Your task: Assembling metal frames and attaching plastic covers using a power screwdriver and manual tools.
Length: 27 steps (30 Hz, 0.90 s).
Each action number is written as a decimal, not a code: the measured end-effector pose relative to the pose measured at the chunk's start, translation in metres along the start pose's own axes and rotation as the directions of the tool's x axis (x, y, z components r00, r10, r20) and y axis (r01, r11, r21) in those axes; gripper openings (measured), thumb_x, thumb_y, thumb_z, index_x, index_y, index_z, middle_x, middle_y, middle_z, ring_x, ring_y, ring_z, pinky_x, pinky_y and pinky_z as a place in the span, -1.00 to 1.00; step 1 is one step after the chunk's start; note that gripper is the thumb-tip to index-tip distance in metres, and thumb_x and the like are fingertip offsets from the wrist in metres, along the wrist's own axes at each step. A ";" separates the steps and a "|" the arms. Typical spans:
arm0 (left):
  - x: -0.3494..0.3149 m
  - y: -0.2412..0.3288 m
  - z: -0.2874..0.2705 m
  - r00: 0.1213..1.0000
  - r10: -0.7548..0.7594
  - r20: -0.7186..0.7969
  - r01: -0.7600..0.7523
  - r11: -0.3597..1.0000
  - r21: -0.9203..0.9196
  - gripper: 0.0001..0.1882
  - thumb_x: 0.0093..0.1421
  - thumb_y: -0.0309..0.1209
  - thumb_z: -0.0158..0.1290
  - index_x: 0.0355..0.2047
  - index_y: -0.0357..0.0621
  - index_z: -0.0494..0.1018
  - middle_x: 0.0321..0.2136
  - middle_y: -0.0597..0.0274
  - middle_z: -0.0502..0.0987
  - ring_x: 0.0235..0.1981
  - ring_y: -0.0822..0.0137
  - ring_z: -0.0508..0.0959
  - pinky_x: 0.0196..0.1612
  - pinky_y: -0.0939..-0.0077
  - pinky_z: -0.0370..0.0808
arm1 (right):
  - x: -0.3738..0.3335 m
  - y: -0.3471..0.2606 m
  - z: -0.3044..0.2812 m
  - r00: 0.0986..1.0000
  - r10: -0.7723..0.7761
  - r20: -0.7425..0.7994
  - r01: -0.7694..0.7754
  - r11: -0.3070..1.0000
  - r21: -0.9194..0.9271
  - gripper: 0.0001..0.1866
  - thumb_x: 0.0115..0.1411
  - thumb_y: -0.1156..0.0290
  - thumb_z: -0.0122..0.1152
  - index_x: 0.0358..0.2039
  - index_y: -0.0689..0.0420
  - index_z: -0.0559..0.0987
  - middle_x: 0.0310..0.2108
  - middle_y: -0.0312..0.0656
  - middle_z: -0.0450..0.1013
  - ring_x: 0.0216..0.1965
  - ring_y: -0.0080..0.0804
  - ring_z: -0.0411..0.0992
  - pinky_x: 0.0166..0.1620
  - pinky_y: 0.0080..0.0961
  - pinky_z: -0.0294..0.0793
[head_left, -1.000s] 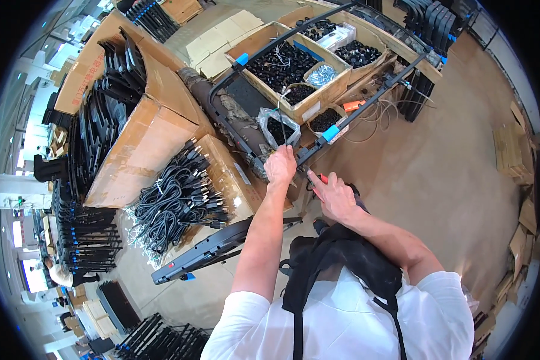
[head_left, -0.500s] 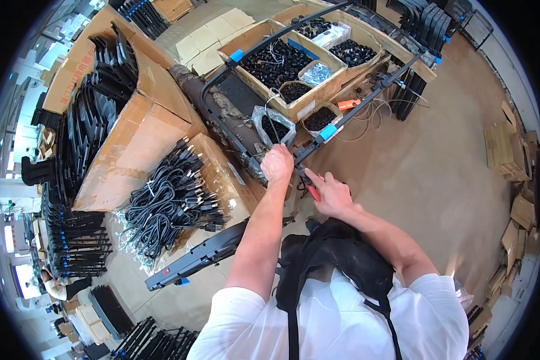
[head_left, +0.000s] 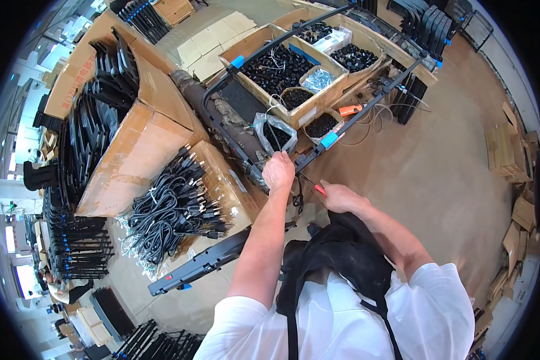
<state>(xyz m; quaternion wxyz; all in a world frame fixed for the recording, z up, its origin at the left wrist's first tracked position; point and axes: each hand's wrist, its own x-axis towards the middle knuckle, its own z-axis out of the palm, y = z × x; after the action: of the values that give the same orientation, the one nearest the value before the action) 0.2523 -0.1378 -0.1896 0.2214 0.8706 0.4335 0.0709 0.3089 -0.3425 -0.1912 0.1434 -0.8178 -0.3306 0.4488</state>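
Observation:
My left hand (head_left: 279, 171) is closed at the near corner of a black tubular frame (head_left: 309, 157), over a thin dark cable (head_left: 275, 133) that runs up from the fist. My fingers hide how it is held. In my right hand (head_left: 341, 198) are red-handled pliers (head_left: 320, 189), their jaws pointing toward the frame's end; the palm covers most of the handles. A dark loose cord (head_left: 298, 199) hangs between the hands. Just beyond my left fist stands a clear plastic bag (head_left: 288, 144) of small black parts.
Wooden bins (head_left: 311, 113) of black knobs and screws lie under the frame. An orange tool (head_left: 350, 110) rests by a round tub (head_left: 321, 125). At left, a carton (head_left: 123, 157) holds black panels; bundled cables (head_left: 168, 207) top another box. A long black bar (head_left: 204, 264) juts out near my left forearm.
My right hand with the pliers has drawn back slightly to the right, away from the left fist. My left hand stays near the frame's corner. The view has shifted a little.

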 end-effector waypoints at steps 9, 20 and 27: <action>0.006 0.009 0.000 0.993 -0.112 0.035 0.114 0.991 -0.066 -0.58 0.40 -0.07 0.00 -0.32 -0.17 0.64 -0.29 -0.18 0.67 -0.18 -0.22 0.67 -0.07 -0.08 0.57 | 0.005 0.042 -0.007 1.000 0.016 0.012 -0.018 0.979 0.203 -0.55 0.20 0.34 0.12 0.07 0.27 0.53 -0.13 0.15 0.59 -0.01 -0.02 0.57 0.02 -0.13 0.50; 0.010 0.029 0.010 0.993 -0.102 0.058 0.103 0.995 -0.002 -0.54 0.44 -0.03 -0.07 -0.32 -0.16 0.60 -0.35 -0.26 0.65 -0.24 -0.29 0.66 -0.12 -0.16 0.56 | 0.235 0.113 0.060 0.933 0.152 -0.325 0.076 0.801 0.594 -0.52 0.11 0.26 0.48 0.05 -0.03 0.60 -0.06 -0.14 0.62 -0.07 -0.14 0.57 0.04 -0.22 0.53; 0.010 0.014 0.008 0.987 -0.154 0.051 0.154 0.988 0.010 -0.54 0.44 -0.02 -0.07 -0.36 -0.14 0.57 -0.37 -0.25 0.65 -0.27 -0.31 0.65 -0.14 -0.17 0.55 | 0.221 0.121 0.056 0.955 0.214 0.204 -0.274 0.382 0.882 -0.85 0.34 0.48 0.13 -0.42 0.09 0.56 -0.46 -0.23 0.56 -0.56 -0.34 0.50 -0.56 -0.35 0.40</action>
<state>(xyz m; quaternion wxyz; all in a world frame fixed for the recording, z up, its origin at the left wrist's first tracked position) 0.2714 -0.1400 -0.1910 0.2347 0.8368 0.4938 0.0299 0.3963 -0.2875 -0.4281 0.4824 -0.6386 0.0818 0.5940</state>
